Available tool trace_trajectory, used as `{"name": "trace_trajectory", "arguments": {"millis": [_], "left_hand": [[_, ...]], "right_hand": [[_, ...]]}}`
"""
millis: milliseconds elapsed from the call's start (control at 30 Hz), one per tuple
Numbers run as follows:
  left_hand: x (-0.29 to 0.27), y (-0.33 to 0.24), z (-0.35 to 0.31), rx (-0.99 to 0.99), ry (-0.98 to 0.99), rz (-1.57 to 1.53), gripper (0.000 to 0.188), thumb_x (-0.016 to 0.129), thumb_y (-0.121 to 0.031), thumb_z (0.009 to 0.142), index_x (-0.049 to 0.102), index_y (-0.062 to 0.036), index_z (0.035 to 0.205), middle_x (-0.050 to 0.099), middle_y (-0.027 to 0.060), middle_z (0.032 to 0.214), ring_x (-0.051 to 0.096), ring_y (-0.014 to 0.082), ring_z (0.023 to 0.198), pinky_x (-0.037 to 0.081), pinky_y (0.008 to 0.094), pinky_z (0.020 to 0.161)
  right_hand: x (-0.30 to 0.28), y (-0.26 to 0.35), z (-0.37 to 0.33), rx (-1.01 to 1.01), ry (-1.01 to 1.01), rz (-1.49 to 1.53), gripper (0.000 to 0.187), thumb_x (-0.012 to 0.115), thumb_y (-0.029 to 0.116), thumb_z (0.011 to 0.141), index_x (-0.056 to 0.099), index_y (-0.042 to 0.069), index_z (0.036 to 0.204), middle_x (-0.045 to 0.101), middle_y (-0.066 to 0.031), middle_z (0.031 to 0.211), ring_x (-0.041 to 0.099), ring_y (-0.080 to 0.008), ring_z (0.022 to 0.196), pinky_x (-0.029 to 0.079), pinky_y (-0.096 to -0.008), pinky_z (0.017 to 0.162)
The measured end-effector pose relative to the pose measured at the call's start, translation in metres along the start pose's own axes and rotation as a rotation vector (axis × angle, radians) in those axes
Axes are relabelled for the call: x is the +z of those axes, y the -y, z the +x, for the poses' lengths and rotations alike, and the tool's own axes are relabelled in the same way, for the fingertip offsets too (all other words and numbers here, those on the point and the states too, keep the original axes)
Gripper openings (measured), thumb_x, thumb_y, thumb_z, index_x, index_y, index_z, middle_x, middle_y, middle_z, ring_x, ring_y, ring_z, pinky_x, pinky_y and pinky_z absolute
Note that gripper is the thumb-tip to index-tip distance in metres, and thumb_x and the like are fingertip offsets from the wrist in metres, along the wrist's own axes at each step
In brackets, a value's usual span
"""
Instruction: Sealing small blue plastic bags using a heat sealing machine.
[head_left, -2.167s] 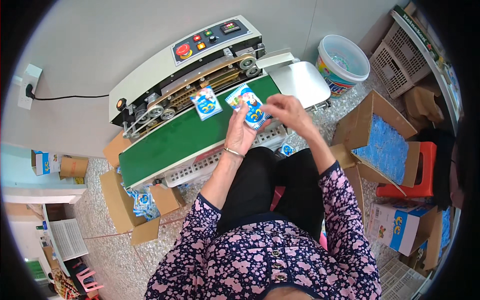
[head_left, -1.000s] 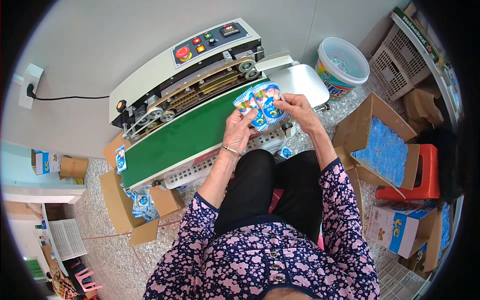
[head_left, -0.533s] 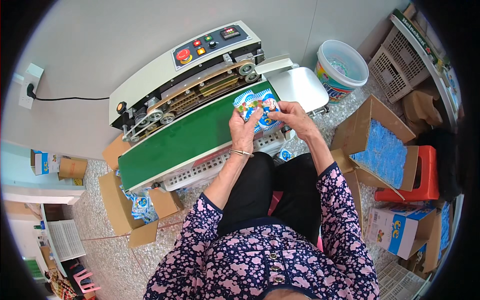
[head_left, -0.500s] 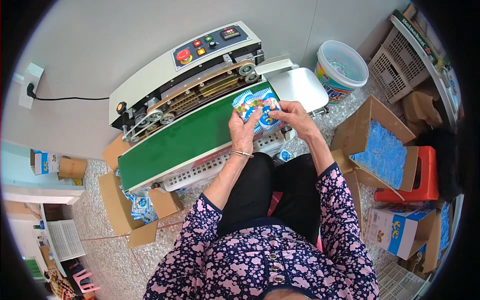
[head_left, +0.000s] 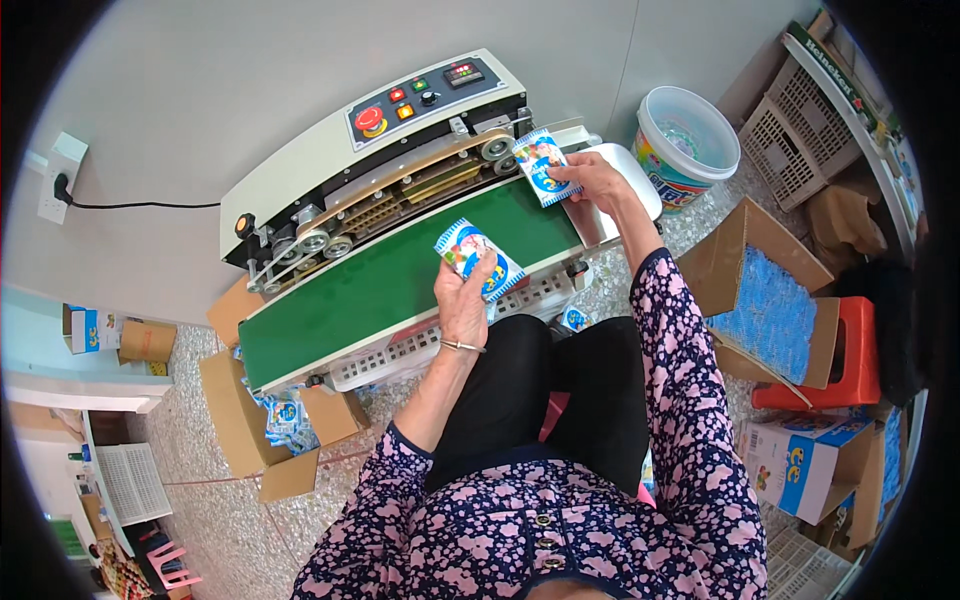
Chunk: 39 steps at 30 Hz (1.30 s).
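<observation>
Presently, head view: we look down on a pale machine [head_left: 300, 150], with a green belt [head_left: 370, 280] along its near side.
Left hand [head_left: 462, 300]: it is partly closed and has hold of one packet, the thumb pressing upon the front.
Left packet [head_left: 465, 243]: blue and white, tilted, over the near edge of the belt; whether it touches, I cannot tell.
Right hand [head_left: 597, 183]: it pinches another packet, thumb in front, the other fingers mostly hidden.
Right packet [head_left: 540, 165]: of the same kind, over the right end of the belt, near the rollers [head_left: 497, 147]; contact with the belt cannot be told.
Control panel [head_left: 450, 92]: dark, on top of the machine, with a round red button [head_left: 369, 119].
Bucket [head_left: 690, 130]: standing to the right of the machine.
Left carton [head_left: 230, 410]: open on the floor, with blue-and-white packets [head_left: 288, 422] inside.
Right carton [head_left: 720, 250]: open, filled with blue items [head_left: 765, 310], beside a red stool [head_left: 857, 350].
</observation>
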<state>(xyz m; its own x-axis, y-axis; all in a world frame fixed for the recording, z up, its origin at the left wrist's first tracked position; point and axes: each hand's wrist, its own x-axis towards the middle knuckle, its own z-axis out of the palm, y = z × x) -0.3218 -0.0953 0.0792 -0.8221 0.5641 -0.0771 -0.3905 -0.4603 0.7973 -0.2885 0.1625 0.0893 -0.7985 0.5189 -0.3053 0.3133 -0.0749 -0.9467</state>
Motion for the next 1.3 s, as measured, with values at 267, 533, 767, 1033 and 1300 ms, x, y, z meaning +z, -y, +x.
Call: {"name": "trace_trajectory", "arguments": {"millis": [267,533,767,1033,1300], "left_hand": [[0.006,0.006,-0.001,-0.041,0.054,-0.012,0.031,0.065,0.000,0.082,0.050,-0.0056,0.109,0.061,0.0038,0.098,0.061,0.0124,0.088,0.052,0.0283,0.079],[0.013,0.009,0.017,-0.049,0.083,0.021,0.026,0.065,-0.008,0.085,0.054,-0.0057,0.108,0.061,0.0021,0.099,0.060,0.0089,0.086,0.050,0.0254,0.076],[0.022,-0.002,0.033,-0.131,0.114,-0.228,0.023,0.059,-0.018,0.091,0.054,-0.0057,0.110,0.060,0.0043,0.105,0.058,0.0123,0.095,0.047,0.0307,0.087],[0.035,0.012,0.029,-0.150,0.275,-0.186,0.026,0.061,-0.015,0.089,0.056,-0.0043,0.112,0.060,0.0043,0.106,0.056,0.0114,0.097,0.046,0.0283,0.084],[0.012,0.002,0.015,-0.179,0.208,0.025,0.036,0.065,-0.015,0.086,0.050,-0.0063,0.118,0.057,0.0041,0.113,0.054,0.0128,0.101,0.045,0.0274,0.083]], "right_hand": [[0.018,0.008,0.022,0.067,0.050,-0.097,0.028,0.076,0.024,0.071,0.068,0.007,0.093,0.067,-0.0029,0.077,0.058,-0.0114,0.065,0.042,-0.0281,0.057],[0.058,0.003,0.022,-0.128,0.121,-0.160,0.026,0.075,0.026,0.070,0.068,0.002,0.068,0.063,-0.0053,0.060,0.056,-0.0152,0.053,0.047,-0.0319,0.052],[0.036,0.007,-0.068,-0.300,0.007,-0.137,0.037,0.072,0.035,0.074,0.066,0.000,0.084,0.059,-0.0021,0.067,0.052,-0.0102,0.063,0.042,-0.0273,0.058],[0.036,-0.010,-0.081,-0.228,0.207,-0.040,0.024,0.071,0.024,0.077,0.068,0.002,0.086,0.058,0.0029,0.068,0.047,-0.0035,0.063,0.035,-0.0210,0.056],[-0.002,-0.015,-0.035,-0.069,0.084,0.221,0.014,0.067,0.019,0.082,0.066,0.006,0.086,0.064,0.0012,0.073,0.050,-0.0040,0.058,0.038,-0.0179,0.052]]}}
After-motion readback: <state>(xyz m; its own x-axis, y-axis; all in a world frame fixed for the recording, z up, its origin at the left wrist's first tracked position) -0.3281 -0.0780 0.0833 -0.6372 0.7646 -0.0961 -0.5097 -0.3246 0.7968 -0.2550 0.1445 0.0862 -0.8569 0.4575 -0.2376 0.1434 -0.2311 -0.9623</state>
